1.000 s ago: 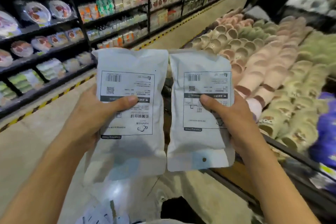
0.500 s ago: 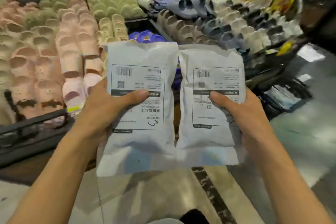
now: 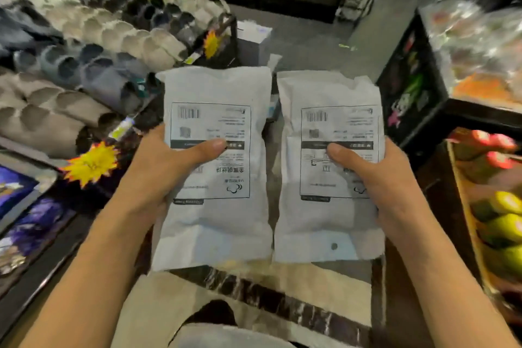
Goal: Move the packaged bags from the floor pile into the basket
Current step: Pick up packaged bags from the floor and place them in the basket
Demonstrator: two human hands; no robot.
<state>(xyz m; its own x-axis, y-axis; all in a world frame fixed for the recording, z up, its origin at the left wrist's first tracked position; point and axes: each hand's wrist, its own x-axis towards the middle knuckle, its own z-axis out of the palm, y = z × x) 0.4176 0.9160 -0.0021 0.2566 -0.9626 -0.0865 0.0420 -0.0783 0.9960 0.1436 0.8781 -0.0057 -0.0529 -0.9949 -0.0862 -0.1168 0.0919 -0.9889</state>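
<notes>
Two white packaged bags with black printed labels are held side by side in front of me. My left hand (image 3: 158, 169) grips the left bag (image 3: 214, 223) by its left edge, thumb across the label. My right hand (image 3: 375, 175) grips the right bag (image 3: 327, 223) by its right edge, thumb on the label. Both bags hang upright with their print upside down, well above the floor. No basket or floor pile is visible; the bags hide the floor behind them.
A slanted display of grey and beige slippers (image 3: 84, 70) fills the left side. A dark shelf unit with colourful goods (image 3: 423, 85) stands on the right, and a wooden crate of fruit (image 3: 497, 215) sits at the right edge. A grey aisle floor (image 3: 310, 39) runs ahead.
My view has swung to the right: from plate shelves and pink slippers to grey slippers and the fruit crate. Both hands have kept their grip on the bags throughout.
</notes>
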